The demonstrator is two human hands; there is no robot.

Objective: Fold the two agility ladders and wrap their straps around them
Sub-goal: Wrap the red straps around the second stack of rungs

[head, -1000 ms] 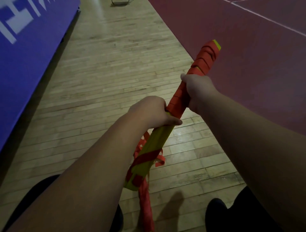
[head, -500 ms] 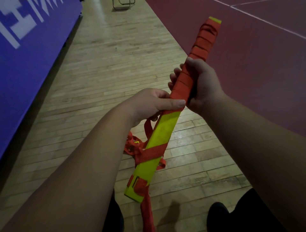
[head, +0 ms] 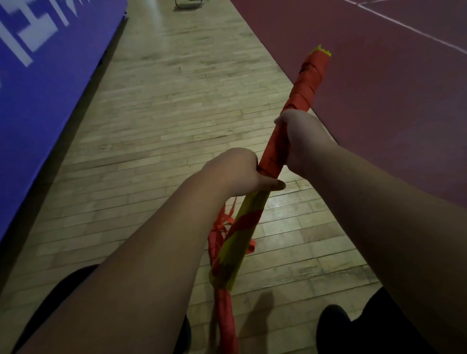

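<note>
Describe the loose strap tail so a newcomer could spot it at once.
Start at the wooden floor strip between the blue padding and the red court. Over it, the left hand and right hand grip a yellow ladder bundle. The strap tail hangs from the bundle's near end: unlike the tight orange wraps above, it dangles free.

Left hand (head: 236,171): fingers hidden behind the folded ladder (head: 249,235); only back and thumb in sight.
Right hand (head: 302,137): fingers curled out of sight round the bundle's far side.
Strap (head: 226,318): loose end cut off by the bottom edge.
Blue panel (head: 50,113): white lettering cropped by top and left edges, unreadable.
Metal frame (head: 188,3): mostly beyond the top edge, unidentifiable.
</note>
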